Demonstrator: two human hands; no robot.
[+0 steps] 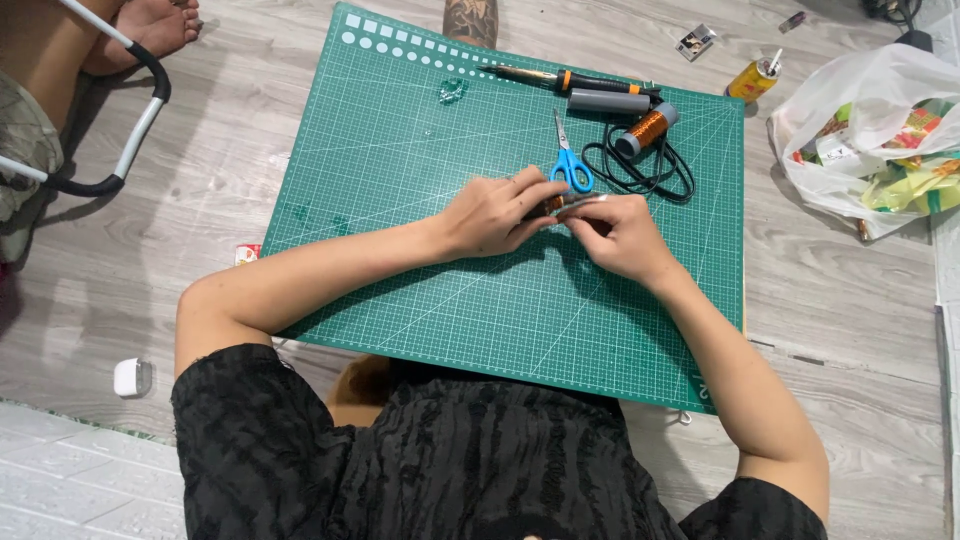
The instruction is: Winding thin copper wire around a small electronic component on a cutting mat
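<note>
Wooden floor (850, 330) covered by green mat (400, 220); small orange piece (553, 204) pinched between left hand (493, 213) and right hand (620, 236), held together above mat, near blue scissors (570, 160).

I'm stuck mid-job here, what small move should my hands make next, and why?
Probably steady the small copper-coloured piece pinched between left hand and right hand, then reach for the blue scissors, which lie just beyond your fingers on the green mat.
</note>
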